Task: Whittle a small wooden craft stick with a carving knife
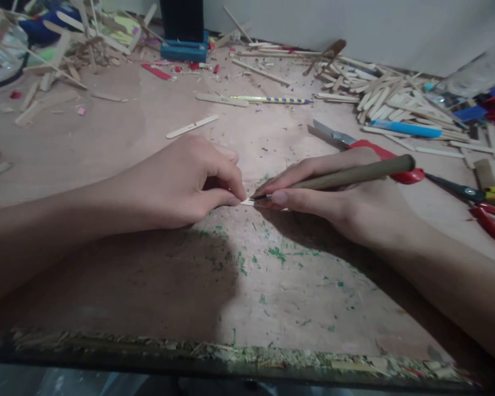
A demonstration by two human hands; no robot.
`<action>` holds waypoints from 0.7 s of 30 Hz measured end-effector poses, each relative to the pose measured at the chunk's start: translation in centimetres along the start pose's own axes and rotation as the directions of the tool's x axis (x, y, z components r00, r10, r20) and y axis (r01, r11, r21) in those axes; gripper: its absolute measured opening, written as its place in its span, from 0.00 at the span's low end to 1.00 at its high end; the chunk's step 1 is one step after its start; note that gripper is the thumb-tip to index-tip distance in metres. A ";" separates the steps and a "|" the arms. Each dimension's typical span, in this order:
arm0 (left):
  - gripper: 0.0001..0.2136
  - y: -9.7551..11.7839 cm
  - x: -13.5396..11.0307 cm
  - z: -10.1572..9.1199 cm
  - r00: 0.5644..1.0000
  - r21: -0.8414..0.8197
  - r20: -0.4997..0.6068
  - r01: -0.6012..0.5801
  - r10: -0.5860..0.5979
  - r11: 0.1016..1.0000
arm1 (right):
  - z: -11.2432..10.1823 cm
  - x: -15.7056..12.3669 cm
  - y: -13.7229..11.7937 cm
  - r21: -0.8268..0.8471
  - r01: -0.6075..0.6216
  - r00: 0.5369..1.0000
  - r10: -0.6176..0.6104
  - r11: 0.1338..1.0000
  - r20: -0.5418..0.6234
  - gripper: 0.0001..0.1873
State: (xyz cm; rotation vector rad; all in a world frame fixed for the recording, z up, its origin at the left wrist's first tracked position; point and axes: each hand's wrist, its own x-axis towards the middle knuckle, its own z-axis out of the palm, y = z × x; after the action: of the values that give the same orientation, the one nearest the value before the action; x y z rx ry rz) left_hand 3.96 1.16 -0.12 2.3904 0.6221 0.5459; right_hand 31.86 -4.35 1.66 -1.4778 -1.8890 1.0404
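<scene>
1. Scarred wooden tabletop (119, 137), flecked with green, carries everything.
2. Left hand (181, 184) pinches the small wooden stick (247, 202), left of the blade.
3. Right hand (334, 201) grips a brown-handled craft knife (350, 175), tip on the stick.
4. Red-handled scissors (355, 144) lie just behind the knife.

Both forearms lay low; the left hand (185, 184) was curled with pinched fingertips, the right hand (338, 201) stretched, fingers closed.

I see a craft workshop. The wooden table (127, 137) is messy, with a heap of ice-cream sticks (396, 96), pliers (489, 206), a pencil (272, 100) and green paint spots (277, 254).
</scene>
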 end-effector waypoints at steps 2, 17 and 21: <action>0.12 -0.1 0.0 0.0 1.000 0.007 -0.005 0.003 -0.003 1.000 | 0.0 0.0 0.1 -0.010 0.000 1.000 0.000 1.000 -0.005 0.06; 0.14 0.4 0.2 0.4 0.999 -0.058 -0.014 0.032 -0.033 0.998 | 0.1 -0.1 0.3 0.126 -0.058 0.998 0.060 0.990 -0.013 0.04; 0.14 0.6 0.2 0.6 0.999 -0.076 -0.023 0.041 -0.043 0.996 | 0.0 -0.1 0.6 0.147 -0.035 0.999 0.034 0.988 0.009 0.08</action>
State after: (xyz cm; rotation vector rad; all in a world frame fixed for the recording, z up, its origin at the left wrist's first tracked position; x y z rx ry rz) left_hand 4.59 0.59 -0.08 2.2978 0.6492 0.5718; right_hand 32.26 -4.36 1.19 -1.4284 -1.7558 1.1754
